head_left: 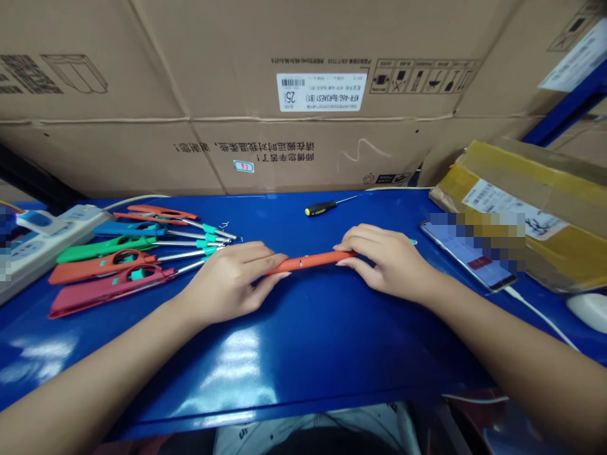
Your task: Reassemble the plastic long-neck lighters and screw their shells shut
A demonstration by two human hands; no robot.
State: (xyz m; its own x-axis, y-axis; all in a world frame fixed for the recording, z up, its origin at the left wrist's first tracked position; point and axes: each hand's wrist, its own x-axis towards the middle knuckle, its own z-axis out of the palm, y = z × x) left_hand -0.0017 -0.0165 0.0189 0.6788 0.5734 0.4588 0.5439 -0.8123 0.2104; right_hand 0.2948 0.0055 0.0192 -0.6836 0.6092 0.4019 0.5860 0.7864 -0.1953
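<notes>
Both hands grip one orange lighter (310,261), a long-necked kind, held level above the blue table. My left hand (237,278) pinches its left end between thumb and fingers. Its other end is in my right hand (379,259), whose fingers are closed round it, and a small teal tip shows past that hand. To the left of my left hand lie several long-necked lighters in a fan, among them a red one (111,289), a green one (107,247) and a blue one (128,229). Their metal necks point right, toward my left hand, which partly covers some tips.
A black and yellow screwdriver (322,207) lies behind my hands. On the right are a phone (467,256) with a white cable, a taped parcel (535,208) and a white mouse (588,311). A power strip (45,253) stands at left. Large cardboard boxes (303,38) wall the back.
</notes>
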